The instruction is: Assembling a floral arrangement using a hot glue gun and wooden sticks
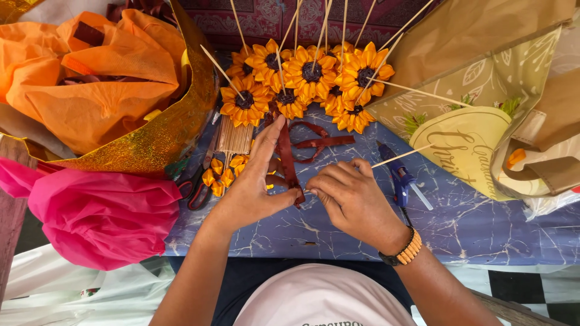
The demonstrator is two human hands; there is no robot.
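Observation:
My left hand (pixel 254 184) pinches a dark red ribbon (pixel 285 154) between thumb and fingers, with the other fingers raised. My right hand (pixel 350 196) is closed on the ribbon's lower end and on a thin wooden skewer (pixel 400 156) that sticks out to the right. A loose piece of the same ribbon (pixel 320 142) lies just beyond the hands. Behind them, several orange fabric sunflowers (pixel 311 75) on skewers lie in a bunch. A part-made orange flower (pixel 220 172) lies left of my left hand.
A blue glue gun (pixel 399 178) lies right of my right hand on the blue marbled table (pixel 471 223). Scissors (pixel 196 187) and a bundle of skewers (pixel 234 137) are at the left. Orange (pixel 90 90) and pink (pixel 103 217) bags crowd the left; wrapping paper (pixel 471 139) fills the right.

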